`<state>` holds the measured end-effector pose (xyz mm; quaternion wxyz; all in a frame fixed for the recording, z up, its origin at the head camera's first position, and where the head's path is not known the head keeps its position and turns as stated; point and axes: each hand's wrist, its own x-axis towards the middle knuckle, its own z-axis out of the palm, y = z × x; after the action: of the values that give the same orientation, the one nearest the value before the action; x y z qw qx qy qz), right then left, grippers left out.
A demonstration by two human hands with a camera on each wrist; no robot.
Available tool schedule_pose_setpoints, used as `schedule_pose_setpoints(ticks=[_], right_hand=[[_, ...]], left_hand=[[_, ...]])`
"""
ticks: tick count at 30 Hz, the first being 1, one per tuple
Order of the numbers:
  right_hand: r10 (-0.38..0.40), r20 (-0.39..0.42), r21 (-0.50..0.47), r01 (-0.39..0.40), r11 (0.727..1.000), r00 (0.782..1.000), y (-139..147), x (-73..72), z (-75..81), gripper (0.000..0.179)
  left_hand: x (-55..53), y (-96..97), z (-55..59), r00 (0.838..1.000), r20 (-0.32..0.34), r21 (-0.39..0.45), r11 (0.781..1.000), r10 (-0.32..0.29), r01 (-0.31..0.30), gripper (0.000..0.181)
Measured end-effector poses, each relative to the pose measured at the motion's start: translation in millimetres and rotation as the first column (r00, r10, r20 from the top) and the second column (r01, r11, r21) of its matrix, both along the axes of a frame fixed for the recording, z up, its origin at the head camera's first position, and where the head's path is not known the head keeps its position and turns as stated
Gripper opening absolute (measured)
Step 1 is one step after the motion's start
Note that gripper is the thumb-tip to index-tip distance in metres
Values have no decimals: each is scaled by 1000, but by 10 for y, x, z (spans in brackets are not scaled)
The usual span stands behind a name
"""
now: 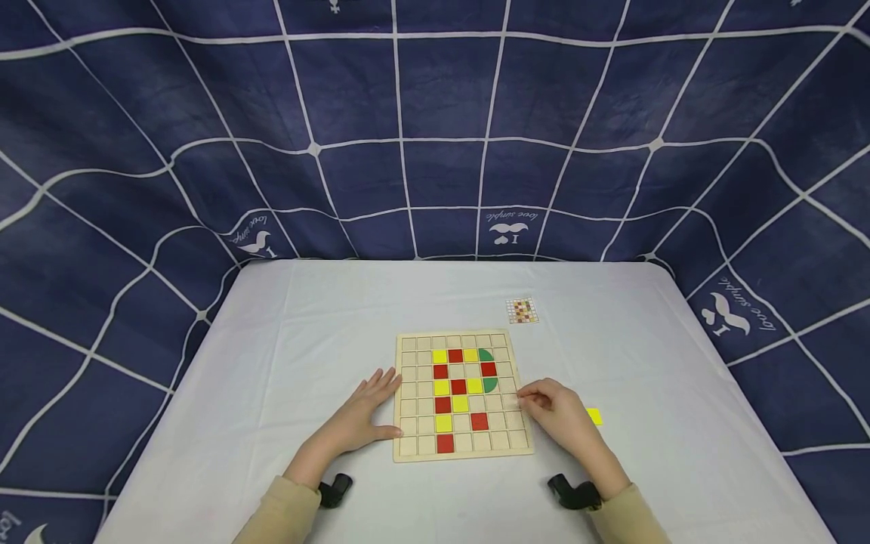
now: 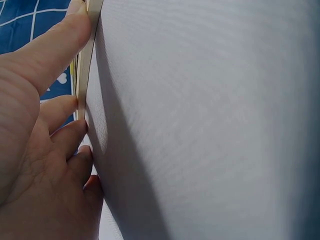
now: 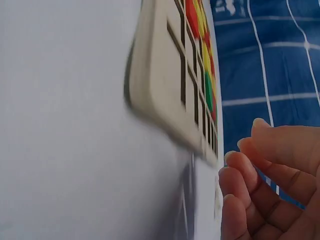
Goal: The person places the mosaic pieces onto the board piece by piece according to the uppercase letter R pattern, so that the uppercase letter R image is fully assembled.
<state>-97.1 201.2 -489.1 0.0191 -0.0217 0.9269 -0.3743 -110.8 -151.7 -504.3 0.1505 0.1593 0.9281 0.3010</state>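
A wooden grid board [image 1: 464, 449] lies on the table, with red, yellow and green pieces in several of its squares. My left hand [image 1: 363, 414] is spread along the board's left side, thumb and fingertips touching the edge; the left wrist view shows these fingers [image 2: 65, 140] against the wooden rim [image 2: 86, 65]. At the board's right edge is my right hand [image 1: 559, 412], its fingers loosely bent. In the right wrist view, nothing shows between thumb and fingers [image 3: 237, 187]. A yellow square tile [image 1: 594, 416] lies on the cloth beside that hand, partly covered by it.
Behind the board's right corner lies a small printed card [image 1: 522, 310] with a coloured grid pattern. White cloth [image 1: 326, 317] covers the table, and a dark blue checked curtain [image 1: 442, 174] hangs around its back and sides.
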Motion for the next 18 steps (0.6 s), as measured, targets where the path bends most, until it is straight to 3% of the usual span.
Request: schedule_pose_setpoints(ticks=[6, 13, 18], right_hand=[[-72, 2, 74, 71, 995, 997, 372, 25, 40, 13], [-146, 91, 42, 143, 989, 985, 706, 108, 43, 24], [-155, 87, 70, 149, 986, 984, 891, 137, -15, 30]], left_hand=[[-4, 2, 0, 1000, -1, -9, 1000, 0, 0, 92], [-7, 5, -6, 1000, -6, -8, 1000, 4, -4, 92], [-4, 5, -16, 1000, -9, -8, 1000, 3, -4, 93]])
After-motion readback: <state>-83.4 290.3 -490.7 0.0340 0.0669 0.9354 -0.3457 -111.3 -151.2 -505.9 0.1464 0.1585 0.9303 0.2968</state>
